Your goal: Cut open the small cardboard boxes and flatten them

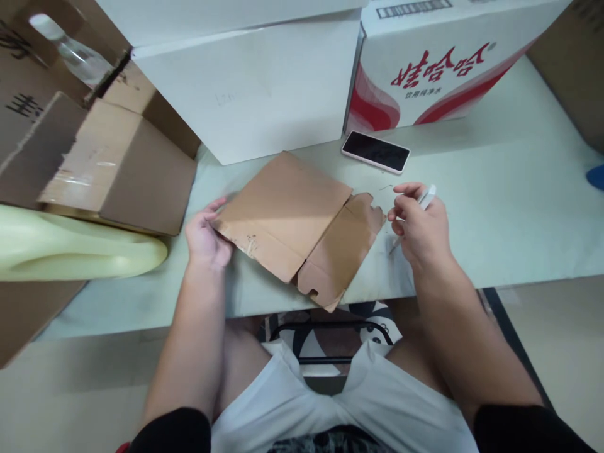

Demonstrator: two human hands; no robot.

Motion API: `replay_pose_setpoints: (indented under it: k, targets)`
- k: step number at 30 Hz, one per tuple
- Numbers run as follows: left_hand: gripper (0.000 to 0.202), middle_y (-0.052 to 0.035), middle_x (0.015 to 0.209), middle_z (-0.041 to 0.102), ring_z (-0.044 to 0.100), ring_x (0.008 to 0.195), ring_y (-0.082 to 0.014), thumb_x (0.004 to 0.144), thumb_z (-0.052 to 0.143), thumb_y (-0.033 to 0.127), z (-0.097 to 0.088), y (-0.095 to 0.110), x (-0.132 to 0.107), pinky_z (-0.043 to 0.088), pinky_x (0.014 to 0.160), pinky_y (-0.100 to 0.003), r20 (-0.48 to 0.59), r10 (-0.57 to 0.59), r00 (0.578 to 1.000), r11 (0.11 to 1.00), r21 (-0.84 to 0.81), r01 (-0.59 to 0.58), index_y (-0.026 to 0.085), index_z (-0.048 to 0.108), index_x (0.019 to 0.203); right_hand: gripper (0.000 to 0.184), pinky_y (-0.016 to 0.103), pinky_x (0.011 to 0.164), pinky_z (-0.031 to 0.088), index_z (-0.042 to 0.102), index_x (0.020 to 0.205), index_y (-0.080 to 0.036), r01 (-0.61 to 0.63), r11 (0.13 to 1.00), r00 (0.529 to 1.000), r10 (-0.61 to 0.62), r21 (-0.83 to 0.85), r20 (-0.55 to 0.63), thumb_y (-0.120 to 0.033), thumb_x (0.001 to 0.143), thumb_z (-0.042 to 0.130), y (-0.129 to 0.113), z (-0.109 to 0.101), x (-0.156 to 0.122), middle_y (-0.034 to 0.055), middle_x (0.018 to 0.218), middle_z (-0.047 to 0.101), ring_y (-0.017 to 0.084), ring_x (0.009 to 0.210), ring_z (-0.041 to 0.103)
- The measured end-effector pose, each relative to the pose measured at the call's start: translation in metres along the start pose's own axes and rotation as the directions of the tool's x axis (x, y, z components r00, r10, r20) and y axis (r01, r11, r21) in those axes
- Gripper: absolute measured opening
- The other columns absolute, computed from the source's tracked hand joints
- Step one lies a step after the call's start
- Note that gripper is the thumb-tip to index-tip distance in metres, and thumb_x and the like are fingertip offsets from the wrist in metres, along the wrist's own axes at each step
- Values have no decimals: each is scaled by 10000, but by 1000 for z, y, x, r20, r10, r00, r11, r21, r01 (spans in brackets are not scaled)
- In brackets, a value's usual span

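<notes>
A flat piece of brown cardboard [290, 211] lies tilted over the table, with a folded, notched flap [342, 248] along its right side. My left hand [210, 239] grips its left corner, thumb and fingers closed around the edge. Dark marks and a ragged patch show near its lower left edge. My right hand [418, 220] is just right of the flap, its fingers closed on a slim white pen-like tool [428, 197]. The tool's thin lower end points down toward the table; whether it is a pen or a knife I cannot tell.
A phone [376, 152] lies behind the cardboard, before a large white box [250, 94] and a red-and-white carton [425, 75]. To the left stand brown boxes [146, 176], a clear bottle [78, 56] and a pale yellow rounded object [80, 245]. The table's front edge runs near my lap.
</notes>
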State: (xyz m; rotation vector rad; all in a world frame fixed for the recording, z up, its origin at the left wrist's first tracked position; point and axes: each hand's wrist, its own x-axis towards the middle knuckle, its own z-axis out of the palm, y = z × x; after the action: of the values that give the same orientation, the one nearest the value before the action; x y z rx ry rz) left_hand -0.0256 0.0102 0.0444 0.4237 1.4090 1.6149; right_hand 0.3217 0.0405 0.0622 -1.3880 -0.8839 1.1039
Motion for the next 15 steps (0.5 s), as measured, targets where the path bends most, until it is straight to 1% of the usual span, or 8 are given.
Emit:
replay_pose_setpoints:
  k: [2, 4, 6, 7, 8, 10, 13, 15]
  targets:
    - [198, 2, 729, 722, 718, 797, -216, 706, 621, 249, -2, -2, 1, 559, 658, -309, -77, 5, 997, 998, 63, 0, 213, 703, 883, 188, 181, 354, 230, 602, 835, -243, -22, 1000, 1000, 22, 5, -11, -230, 648, 616, -3, 1, -1, -53, 670, 482, 88, 499, 499]
    - [174, 27, 678, 690, 638, 649, -150, 689, 679, 221, -2, -3, 0, 477, 564, -237, -134, 89, 987, 987, 142, -69, 203, 719, 858, 184, 183, 354, 222, 600, 819, -240, -36, 999, 999, 36, -1, -22, -225, 635, 608, -5, 1, -1, -56, 653, 474, 90, 491, 493]
    - [188, 32, 660, 672, 573, 576, -126, 643, 753, 216, -3, -5, -1, 416, 505, -214, -122, 173, 977, 959, 246, -139, 200, 735, 829, 191, 188, 358, 216, 600, 813, -240, -26, 999, 999, 25, -22, -24, -207, 625, 594, -6, 1, -1, -60, 638, 463, 94, 486, 489]
    - [192, 25, 660, 668, 569, 568, -131, 634, 771, 225, -4, -6, -1, 405, 496, -217, -88, 167, 982, 946, 297, -134, 196, 739, 821, 199, 192, 363, 216, 602, 816, -240, -15, 999, 1000, 14, -35, -24, -196, 623, 585, -5, 1, -1, -61, 632, 462, 96, 485, 487]
    - [189, 16, 662, 664, 574, 567, -143, 637, 770, 240, -5, -6, -1, 409, 497, -228, -55, 130, 990, 935, 340, -104, 192, 741, 818, 207, 196, 369, 215, 604, 819, -241, -6, 999, 1000, 5, -47, -22, -186, 621, 576, -4, 0, -1, -61, 624, 463, 97, 481, 481]
    - [201, -3, 681, 666, 598, 581, -176, 642, 749, 253, -8, -6, -1, 449, 524, -259, -1, 9, 1000, 913, 408, -7, 192, 745, 833, 224, 204, 384, 214, 613, 827, -242, -5, 997, 1000, 4, -72, -18, -172, 620, 567, -3, -1, -1, -62, 602, 472, 100, 476, 465]
    - [262, -25, 734, 695, 640, 619, -213, 620, 794, 278, -9, -3, -5, 508, 546, -288, 47, -126, 991, 890, 446, 92, 207, 755, 870, 238, 210, 411, 200, 631, 828, -234, -40, 995, 999, 40, -94, -3, -162, 611, 567, -4, -1, -2, -58, 571, 489, 104, 489, 471]
    - [321, -55, 750, 721, 668, 626, -230, 608, 875, 345, -7, -1, -11, 525, 518, -290, 113, -205, 972, 887, 441, 136, 200, 762, 871, 237, 211, 425, 192, 645, 821, -226, -63, 994, 998, 64, -88, 7, -165, 604, 573, -6, 0, -4, -54, 571, 505, 103, 505, 489]
